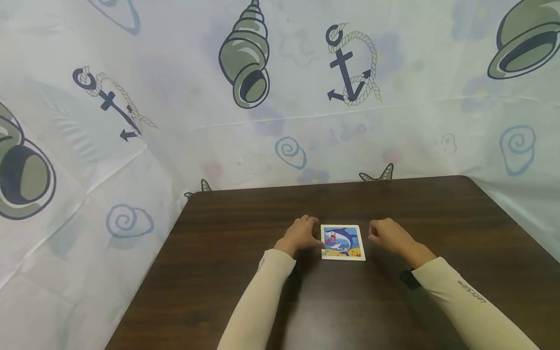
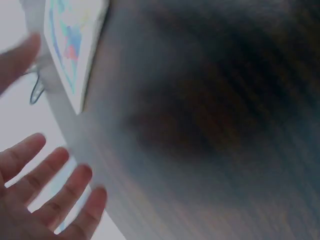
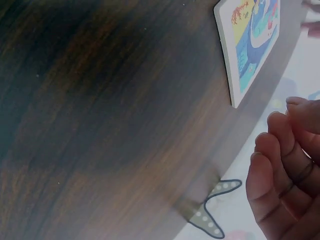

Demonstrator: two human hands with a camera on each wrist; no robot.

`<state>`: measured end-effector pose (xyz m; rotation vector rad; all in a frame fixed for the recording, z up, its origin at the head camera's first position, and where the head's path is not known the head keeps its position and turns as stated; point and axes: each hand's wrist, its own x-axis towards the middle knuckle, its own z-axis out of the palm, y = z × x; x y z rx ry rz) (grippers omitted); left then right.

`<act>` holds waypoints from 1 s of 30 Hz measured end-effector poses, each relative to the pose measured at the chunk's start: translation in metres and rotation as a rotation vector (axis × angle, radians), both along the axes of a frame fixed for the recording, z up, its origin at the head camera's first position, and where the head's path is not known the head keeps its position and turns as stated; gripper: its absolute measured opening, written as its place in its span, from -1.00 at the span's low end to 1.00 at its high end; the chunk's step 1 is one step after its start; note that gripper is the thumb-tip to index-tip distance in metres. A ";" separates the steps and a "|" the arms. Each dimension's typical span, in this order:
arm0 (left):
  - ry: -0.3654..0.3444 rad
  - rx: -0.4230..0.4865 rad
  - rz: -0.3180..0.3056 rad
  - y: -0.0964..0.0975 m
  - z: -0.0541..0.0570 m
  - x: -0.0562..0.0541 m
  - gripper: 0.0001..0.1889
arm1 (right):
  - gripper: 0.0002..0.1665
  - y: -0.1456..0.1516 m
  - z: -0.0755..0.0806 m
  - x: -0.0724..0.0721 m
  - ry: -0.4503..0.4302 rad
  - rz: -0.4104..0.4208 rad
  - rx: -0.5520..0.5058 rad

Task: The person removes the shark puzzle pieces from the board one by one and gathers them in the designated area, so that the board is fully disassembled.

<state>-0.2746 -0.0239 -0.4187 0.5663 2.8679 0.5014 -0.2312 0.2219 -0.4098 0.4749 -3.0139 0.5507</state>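
A square picture board [image 1: 343, 242] with a white border lies flat on the dark wooden table [image 1: 350, 287]. Blue dolphins over a yellow bottom make up its picture. At its left side is my left hand [image 1: 300, 234], thumb reaching to the board's left edge in the head view. The left wrist view shows that hand [image 2: 47, 195] with fingers apart and nothing between them. Just off the board's right side, my right hand [image 1: 389, 235] hovers with loosely curled fingers. In the right wrist view its thumb [image 3: 304, 114] meets the index fingertip, and no object shows there.
Behind and to the left of the table hangs a pale cloth [image 1: 188, 141] printed with shells, anchors and starfish. The table's far edge runs along it. Both forearms wear cream sleeves [image 1: 258, 301], with a dark band at each wrist.
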 end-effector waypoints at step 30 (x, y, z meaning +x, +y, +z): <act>-0.085 -0.126 -0.069 0.016 -0.020 -0.003 0.07 | -0.74 0.002 -0.011 -0.020 -0.026 0.020 -0.069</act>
